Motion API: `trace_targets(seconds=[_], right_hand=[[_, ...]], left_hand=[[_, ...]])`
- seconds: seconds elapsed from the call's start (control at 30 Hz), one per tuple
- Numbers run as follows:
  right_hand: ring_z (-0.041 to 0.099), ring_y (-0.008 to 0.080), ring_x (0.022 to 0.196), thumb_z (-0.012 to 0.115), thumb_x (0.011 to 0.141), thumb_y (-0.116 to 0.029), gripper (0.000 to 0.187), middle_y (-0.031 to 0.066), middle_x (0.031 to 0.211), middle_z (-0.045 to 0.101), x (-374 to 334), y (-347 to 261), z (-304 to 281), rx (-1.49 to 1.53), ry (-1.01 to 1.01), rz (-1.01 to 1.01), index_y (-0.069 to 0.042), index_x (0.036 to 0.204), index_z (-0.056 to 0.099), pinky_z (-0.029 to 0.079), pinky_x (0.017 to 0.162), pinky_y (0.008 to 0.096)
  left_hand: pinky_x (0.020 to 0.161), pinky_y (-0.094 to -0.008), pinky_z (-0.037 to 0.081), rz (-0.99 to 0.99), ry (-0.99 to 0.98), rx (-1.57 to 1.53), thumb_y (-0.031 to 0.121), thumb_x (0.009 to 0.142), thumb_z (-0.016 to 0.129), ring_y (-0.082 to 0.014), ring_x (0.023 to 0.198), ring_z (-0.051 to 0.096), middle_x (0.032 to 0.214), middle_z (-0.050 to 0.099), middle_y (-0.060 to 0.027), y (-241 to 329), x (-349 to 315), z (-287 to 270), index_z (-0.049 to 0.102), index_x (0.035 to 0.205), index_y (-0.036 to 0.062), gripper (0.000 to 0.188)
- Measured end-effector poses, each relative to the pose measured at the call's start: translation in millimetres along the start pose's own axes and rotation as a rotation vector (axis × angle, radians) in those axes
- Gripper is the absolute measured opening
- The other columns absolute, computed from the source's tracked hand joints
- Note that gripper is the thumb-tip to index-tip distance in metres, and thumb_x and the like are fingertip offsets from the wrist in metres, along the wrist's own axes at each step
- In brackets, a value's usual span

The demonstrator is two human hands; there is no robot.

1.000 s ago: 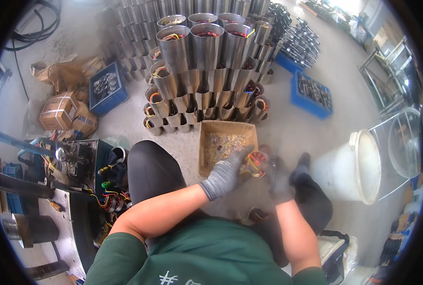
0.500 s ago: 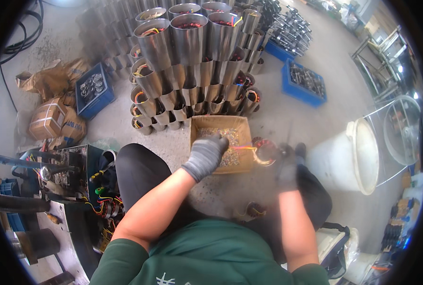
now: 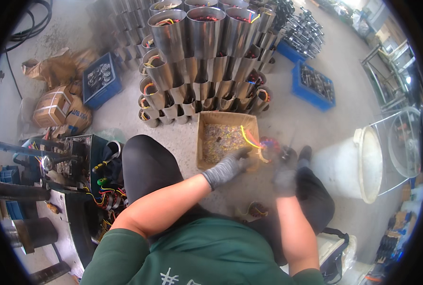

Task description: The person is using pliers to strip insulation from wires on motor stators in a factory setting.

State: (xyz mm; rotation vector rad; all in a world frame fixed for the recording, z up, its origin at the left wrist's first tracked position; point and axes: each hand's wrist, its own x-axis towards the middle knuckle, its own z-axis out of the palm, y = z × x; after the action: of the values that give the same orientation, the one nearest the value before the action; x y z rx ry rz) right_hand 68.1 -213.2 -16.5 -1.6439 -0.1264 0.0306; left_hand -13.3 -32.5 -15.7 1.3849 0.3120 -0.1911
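Note:
My left hand (image 3: 228, 170), in a grey knit glove, is over the near edge of a cardboard box (image 3: 203, 142) with small multicoloured scraps in its bottom. Its fingers are smeared, just short of a copper-wound motor stator (image 3: 270, 144). Yellow, red and pale leads (image 3: 249, 137) stick out of the stator's left side over the box. My right hand (image 3: 284, 176), also gloved and blurred, seems closed on the stator's right side. A thin dark shape rises by its fingers, too smeared to name. Another wound stator (image 3: 257, 209) lies low between my legs.
Stacked steel cylinders (image 3: 205, 38) with wound coils inside stand beyond the box. Blue crates of metal parts (image 3: 313, 85) (image 3: 101, 81) flank them. A white bucket (image 3: 347, 164) leans at right. At left are a metal bench (image 3: 62, 213), hand tools and more stators (image 3: 111, 199).
My left hand has dropped toward me and right, away from the lead ends it was pulling leftward. Those leads now spring upward. My right hand and the stator stay nearly in place.

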Motion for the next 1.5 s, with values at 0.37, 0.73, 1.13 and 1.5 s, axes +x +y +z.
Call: trace_targets(seconds=[0.37,0.73,1.13,1.5], right_hand=[[0.061,0.013,0.07,0.073,0.081,-0.006,0.035,0.0046,0.087,0.062,-25.5,2.5,29.8,-0.065,-0.388,0.326,-0.005,0.107,0.049,0.051,0.059,0.0248],[0.066,0.0233,0.079,0.07,0.081,-0.009,0.042,0.0108,0.099,0.06,-46.9,3.9,26.5,0.144,-0.498,0.68,-0.003,0.115,0.046,0.058,0.067,0.0363],[0.058,0.0115,0.085,0.07,0.082,-0.01,0.054,0.0041,0.099,0.06,-46.8,-24.5,12.5,0.039,-0.576,0.477,-0.003,0.131,0.048,0.05,0.077,0.0268],[0.052,0.0088,0.085,0.075,0.085,-0.019,0.058,-0.0011,0.095,0.057,-22.7,-22.4,-4.0,-0.202,-0.83,0.207,0.0,0.133,0.05,0.046,0.081,0.0256]], left_hand=[[0.064,-0.0252,0.053,-0.063,0.218,-0.69,0.015,0.094,0.062,-0.0105,0.07,0.061,0.088,0.064,-0.0003,7.3,17.4,-15.3,0.062,0.115,0.0067,0.023],[0.074,-0.0275,0.055,-0.204,0.085,-0.483,0.015,0.093,0.063,-0.0101,0.075,0.062,0.093,0.065,-0.0044,3.6,9.4,-22.7,0.061,0.112,0.0029,0.023],[0.057,-0.0213,0.044,-0.24,-0.02,-0.398,0.021,0.098,0.056,-0.0054,0.063,0.051,0.078,0.059,0.0036,13.4,-3.1,-27.5,0.066,0.111,0.0059,0.022],[0.06,-0.0207,0.039,-0.031,-0.061,-0.194,0.026,0.098,0.055,-0.0058,0.065,0.044,0.073,0.052,0.0036,6.0,-6.6,-22.7,0.066,0.109,0.0051,0.026]])
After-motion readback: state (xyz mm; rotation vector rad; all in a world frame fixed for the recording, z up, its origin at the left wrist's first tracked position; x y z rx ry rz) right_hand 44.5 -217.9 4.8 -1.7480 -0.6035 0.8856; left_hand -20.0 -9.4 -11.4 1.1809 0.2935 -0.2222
